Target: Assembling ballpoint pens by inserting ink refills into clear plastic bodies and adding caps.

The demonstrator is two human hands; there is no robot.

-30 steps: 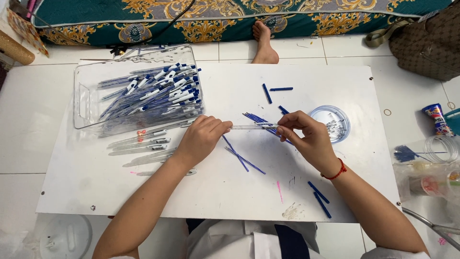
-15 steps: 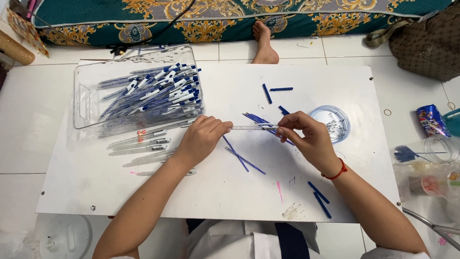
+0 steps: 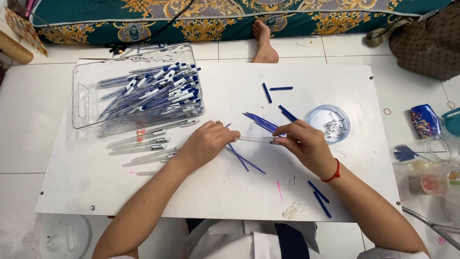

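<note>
My left hand and my right hand hold the two ends of a clear pen barrel above the white board. Thin blue refills lie fanned out just behind the barrel, and two more blue refills cross under it. My right wrist wears a red string. Left of my left hand lie several clear pen barrels in a row.
A clear tray heaped with blue and white pens stands at the back left. A round lid with small springs sits right of my hands. Short blue parts lie near the front right. A person's foot rests beyond the board.
Both hands stay on the clear barrel in the same place; the fingers have shifted only slightly. A blue can at the right has moved a little.
</note>
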